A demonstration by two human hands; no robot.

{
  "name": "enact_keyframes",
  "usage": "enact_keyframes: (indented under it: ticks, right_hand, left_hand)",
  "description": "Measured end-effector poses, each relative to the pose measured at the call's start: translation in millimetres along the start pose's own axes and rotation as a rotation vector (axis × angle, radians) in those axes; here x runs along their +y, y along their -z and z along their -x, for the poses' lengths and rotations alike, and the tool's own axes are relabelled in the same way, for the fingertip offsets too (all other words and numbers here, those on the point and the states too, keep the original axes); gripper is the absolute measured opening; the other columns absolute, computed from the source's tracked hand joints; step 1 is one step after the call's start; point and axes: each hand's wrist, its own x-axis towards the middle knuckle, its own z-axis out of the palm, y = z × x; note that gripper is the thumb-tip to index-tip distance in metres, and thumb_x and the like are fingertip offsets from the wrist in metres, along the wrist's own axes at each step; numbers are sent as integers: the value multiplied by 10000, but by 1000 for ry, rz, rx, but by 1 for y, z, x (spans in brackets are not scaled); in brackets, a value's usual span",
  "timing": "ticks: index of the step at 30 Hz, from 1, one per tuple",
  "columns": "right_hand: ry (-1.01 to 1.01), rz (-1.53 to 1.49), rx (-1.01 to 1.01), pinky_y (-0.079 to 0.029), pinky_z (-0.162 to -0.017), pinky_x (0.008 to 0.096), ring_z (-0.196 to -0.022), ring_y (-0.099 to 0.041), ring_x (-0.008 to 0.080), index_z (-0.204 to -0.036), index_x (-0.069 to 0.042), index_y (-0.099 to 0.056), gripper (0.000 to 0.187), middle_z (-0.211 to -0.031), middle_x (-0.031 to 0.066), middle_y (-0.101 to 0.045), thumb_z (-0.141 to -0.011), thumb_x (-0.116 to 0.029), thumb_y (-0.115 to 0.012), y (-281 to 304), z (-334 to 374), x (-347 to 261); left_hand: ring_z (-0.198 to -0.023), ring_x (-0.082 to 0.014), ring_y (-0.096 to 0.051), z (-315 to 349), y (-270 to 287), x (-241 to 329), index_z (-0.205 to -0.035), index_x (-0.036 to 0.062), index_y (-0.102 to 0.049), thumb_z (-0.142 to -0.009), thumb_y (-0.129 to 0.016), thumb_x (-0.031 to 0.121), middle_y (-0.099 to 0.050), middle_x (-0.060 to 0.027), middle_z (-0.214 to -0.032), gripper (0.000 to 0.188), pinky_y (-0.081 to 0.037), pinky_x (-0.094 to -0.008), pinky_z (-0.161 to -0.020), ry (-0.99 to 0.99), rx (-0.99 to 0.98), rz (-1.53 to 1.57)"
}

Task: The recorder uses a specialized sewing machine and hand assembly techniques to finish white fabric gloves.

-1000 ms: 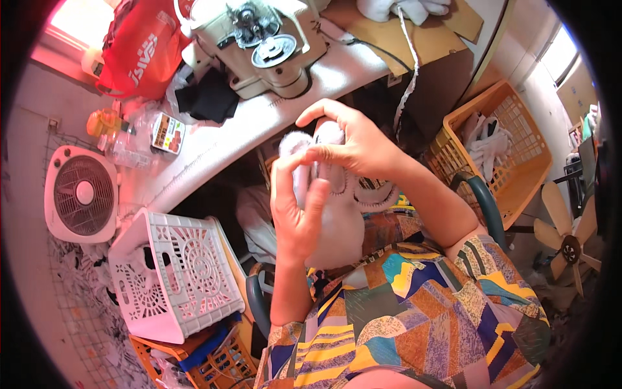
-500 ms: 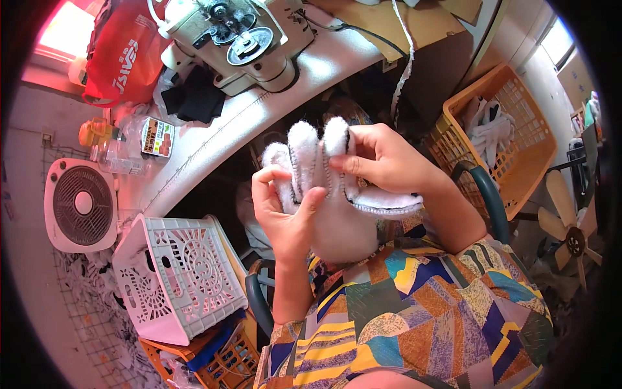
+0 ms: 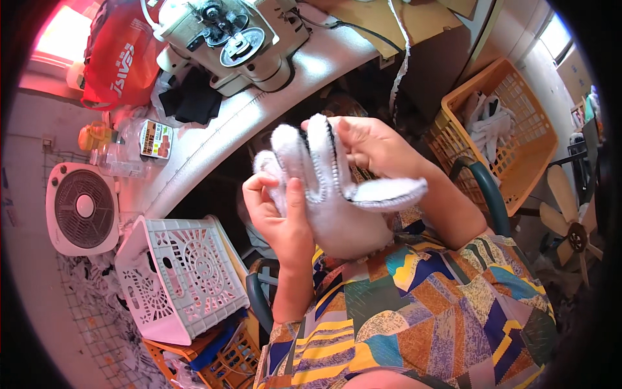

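Note:
A fluffy white glove [image 3: 353,223] with dark overcast seams is held up before my chest, its fingers pointing away from me and its thumb sticking out to the right. My left hand [image 3: 283,223] grips the glove's left side, thumb lying along one of its fingers. On the other side, my right hand [image 3: 379,148] pinches at a tall glove finger near its tip; the glove partly hides those fingertips. Beyond the glove, a pale sewing machine [image 3: 265,74] with round metal discs stands on the white table [image 3: 217,139].
Left of me are a white plastic crate [image 3: 204,272] on an orange basket [image 3: 238,353] and a box fan [image 3: 84,206]. A red bag [image 3: 123,61], black cloth [image 3: 191,98] and clear plastic containers [image 3: 123,161] crowd the table's left end. White gloves lie in a yellow-orange basket [image 3: 528,172] at right.
The glove has turned a little and its fingers have shifted left. My right hand has moved to the outer side of the tall finger, and the glove's thumb now lifts higher.

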Motion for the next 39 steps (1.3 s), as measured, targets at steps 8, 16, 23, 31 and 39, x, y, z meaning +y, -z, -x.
enact_keyframes:
  ticks: [8,16,23,31,39]
  right_hand:
    - [171,279,-133,-467,-932,296,-1064,-582,129,-1313,20,-514,415,-1186,69,-616,-930,-111,-608,20,38,26]
    - [130,263,200,-498,-791,258,-904,-600,71,-1104,14,-628,224,-1008,37,-670,-944,-142,-615,-8,13,21]
    - [188,510,12,-493,-829,297,-907,-617,117,-1117,16,-629,236,-979,77,-687,-903,-84,-610,-9,5,10]
    - [163,695,-12,-470,-903,345,-1041,-611,230,-1320,-19,-492,464,-1138,180,-633,-904,-171,-629,10,0,11]
    - [47,1078,-256,-331,-1093,393,-1316,-409,326,-1506,-122,-285,827,-1458,211,-352,-811,-213,-723,69,75,39]
  left_hand:
    - [-940,-107,-531,-1,-2,-14,-1080,77,-408,-956,-580,50,-533,-72,-1052,214,-450,-255,-834,86,154,246]
    - [-1043,-174,-562,3,-5,-10,-1293,18,-354,-929,-607,52,-553,-158,-1171,445,-442,-297,-928,111,137,232]
    - [-938,-149,-570,-47,28,8,-1198,-18,-576,-812,-762,308,-591,-67,-1016,538,-456,-282,-863,81,-235,50]
    - [-694,-81,-607,-62,10,-6,-886,7,-680,-920,-642,141,-662,-20,-794,143,-479,-229,-635,312,-193,187]
    - [-707,-150,-632,-74,60,-117,-982,-19,-654,-939,-634,237,-658,-64,-830,261,-513,-287,-654,704,26,303]
